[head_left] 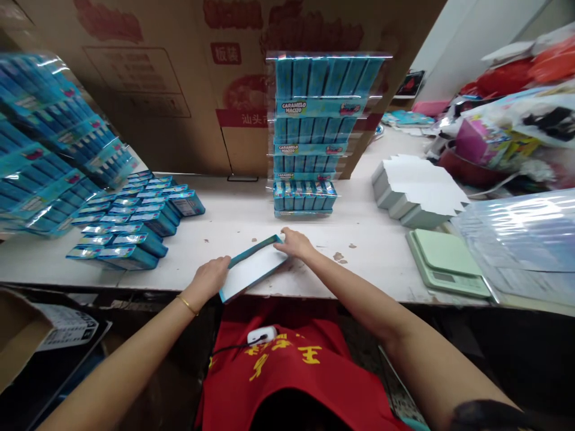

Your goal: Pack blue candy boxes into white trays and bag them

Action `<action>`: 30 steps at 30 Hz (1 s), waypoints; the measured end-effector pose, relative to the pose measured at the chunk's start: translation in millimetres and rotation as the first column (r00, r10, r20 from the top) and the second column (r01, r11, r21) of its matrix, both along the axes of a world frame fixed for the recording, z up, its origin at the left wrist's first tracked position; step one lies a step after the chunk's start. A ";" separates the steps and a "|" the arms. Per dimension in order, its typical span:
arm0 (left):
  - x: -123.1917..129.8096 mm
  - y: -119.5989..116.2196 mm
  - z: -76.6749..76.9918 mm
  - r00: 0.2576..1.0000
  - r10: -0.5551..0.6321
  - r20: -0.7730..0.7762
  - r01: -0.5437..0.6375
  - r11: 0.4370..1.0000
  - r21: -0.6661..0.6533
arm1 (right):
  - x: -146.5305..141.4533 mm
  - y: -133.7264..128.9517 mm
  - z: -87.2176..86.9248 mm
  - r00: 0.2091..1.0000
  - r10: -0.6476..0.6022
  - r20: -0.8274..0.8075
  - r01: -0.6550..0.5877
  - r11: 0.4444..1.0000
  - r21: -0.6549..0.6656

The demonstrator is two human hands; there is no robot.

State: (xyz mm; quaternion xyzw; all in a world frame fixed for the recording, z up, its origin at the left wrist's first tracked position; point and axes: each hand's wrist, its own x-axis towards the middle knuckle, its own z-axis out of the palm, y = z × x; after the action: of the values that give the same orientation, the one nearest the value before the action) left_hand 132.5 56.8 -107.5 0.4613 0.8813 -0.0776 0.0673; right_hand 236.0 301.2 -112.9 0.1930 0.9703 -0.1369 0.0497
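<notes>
A shallow open tray [252,269], white inside with blue edges, lies tilted diagonally at the front of the white table. My left hand [212,276] grips its left end, and my right hand [294,244] holds its far right corner with the fingers closed on the rim. Nothing lies inside the tray. Beyond it stands a column of stacked blue display boxes [309,148] in clear wrap, filled with small packs. Left of my left hand, many small blue boxes [135,248] stand in rows.
Wrapped blue display boxes [40,149] lean at the far left. Tall cardboard [179,90] stands behind the table [233,221]. To the right are stacked white card pieces [417,185], a pale green scale [447,257], plastic sheets [530,239] and piled bags [525,78].
</notes>
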 end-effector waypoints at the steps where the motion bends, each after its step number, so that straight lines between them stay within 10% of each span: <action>1: 0.5 -0.4 0.3 1.000 -0.023 -0.001 0.023 1.000 -0.020 | 2.3 0.1 -1.5 0.997 -0.062 0.051 0.063 0.998 -0.023; 19: 20.9 59.8 3.4 0.997 -0.043 0.060 0.047 0.996 -0.070 | 20.1 -13.8 1.4 0.982 -0.014 -0.190 0.018 1.000 0.023; 24: -14.4 56.7 -2.3 0.993 0.100 0.056 -0.098 0.995 -0.036 | 90.3 69.5 11.7 0.913 -0.139 -0.383 0.169 0.984 0.046; 30: -104.0 65.0 14.7 0.910 0.414 -0.011 -0.413 0.909 0.050 | 178.7 235.2 38.5 0.644 -0.520 -0.561 0.661 0.747 0.067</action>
State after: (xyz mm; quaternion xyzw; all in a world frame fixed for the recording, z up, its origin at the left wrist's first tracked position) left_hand 28.5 121.8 -92.8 0.2651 0.9611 -0.0458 0.0620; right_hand 414.7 536.4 -74.4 0.4632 0.8379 -0.0598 -0.2824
